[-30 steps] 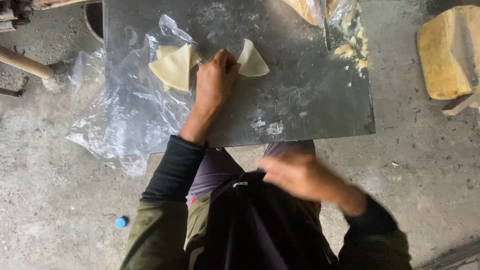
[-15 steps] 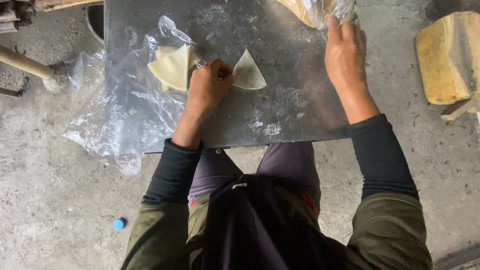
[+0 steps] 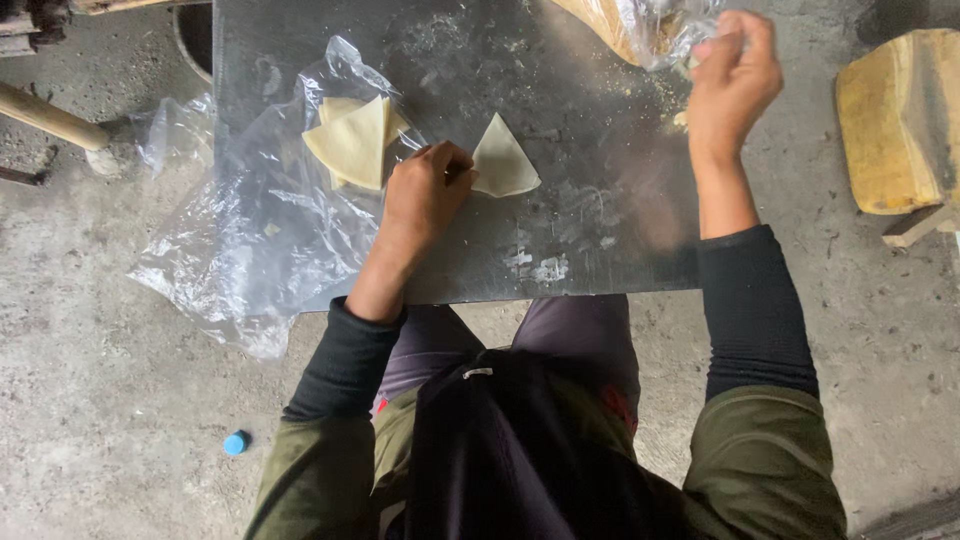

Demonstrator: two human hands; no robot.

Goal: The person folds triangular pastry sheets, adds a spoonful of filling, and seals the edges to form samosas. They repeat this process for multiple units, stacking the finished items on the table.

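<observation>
Left hand [image 3: 425, 195] fingers pinching pale triangular dough sheet [image 3: 503, 160], centre frame; hold edge flat. Right hand [image 3: 735, 75] fingers bunched, possibly pinching filling, upper right.

A rough grey concrete floor [image 3: 90, 400] is seen across the frame, stained and gritty. A dark metal sheet [image 3: 600, 240] serving as a work surface is set in the upper middle. A yellowish wooden block [image 3: 900, 120] is placed at the upper right, a wooden handle [image 3: 45, 115] at the upper left. A small blue cap [image 3: 235, 442] is seen at the lower left. Flat daylight is cast evenly.
</observation>
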